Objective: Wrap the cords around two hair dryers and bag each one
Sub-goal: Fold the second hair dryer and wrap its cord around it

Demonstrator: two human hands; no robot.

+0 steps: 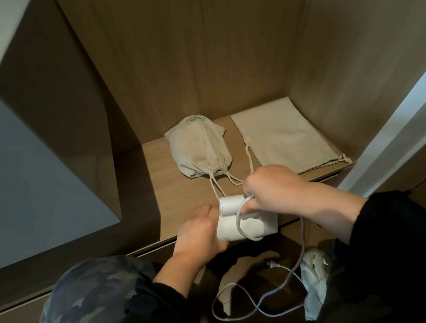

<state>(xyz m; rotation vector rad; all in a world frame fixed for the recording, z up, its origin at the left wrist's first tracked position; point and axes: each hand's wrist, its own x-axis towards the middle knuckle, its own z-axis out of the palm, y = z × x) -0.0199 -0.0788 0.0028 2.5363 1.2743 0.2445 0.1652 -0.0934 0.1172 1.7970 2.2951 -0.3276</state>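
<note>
A white folded hair dryer (249, 226) sits at the front edge of the wooden shelf (172, 197). My left hand (198, 232) grips its left end. My right hand (274, 190) pinches the white cord (240, 220), which loops once across the dryer's body. The remaining cord (260, 306) hangs down to the floor, ending in a plug (274, 264). Behind, a stuffed beige drawstring bag (199, 149) lies with its mouth cinched. A flat, empty beige bag (284, 137) lies to its right.
The shelf is a wooden niche with walls behind and at both sides. A grey cabinet face (9, 174) stands at left. My knees, in camouflage trousers (95, 310), are below, with a white shoe (315, 271) by the cord on the floor.
</note>
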